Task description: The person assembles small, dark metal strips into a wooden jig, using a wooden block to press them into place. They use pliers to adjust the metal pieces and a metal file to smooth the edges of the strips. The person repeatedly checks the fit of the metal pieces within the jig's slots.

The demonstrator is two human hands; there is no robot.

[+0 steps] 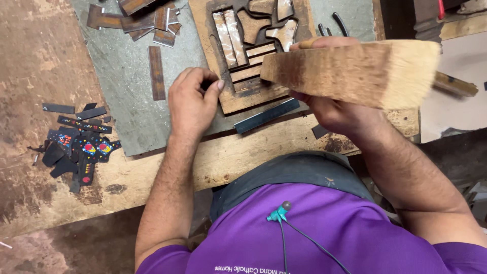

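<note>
My right hand (335, 109) grips a thick rough wooden block (355, 71) and holds it above the right part of a brown cutting die board (228, 99) with metal-edged shaped openings. My left hand (195, 99) rests at the board's left edge, fingers curled with thumb and forefinger pinched together; whether something small sits between them I cannot tell. A dark flat strip (266, 115) lies just in front of the board on a grey mat (127, 76).
Rusty metal strips (137, 20) lie piled at the back of the mat, one strip (157, 73) alone. Black cut pieces with coloured prints (78, 144) are heaped at the left on the worn wooden bench (40, 61). Black curved handles (337, 23) lie beyond the board.
</note>
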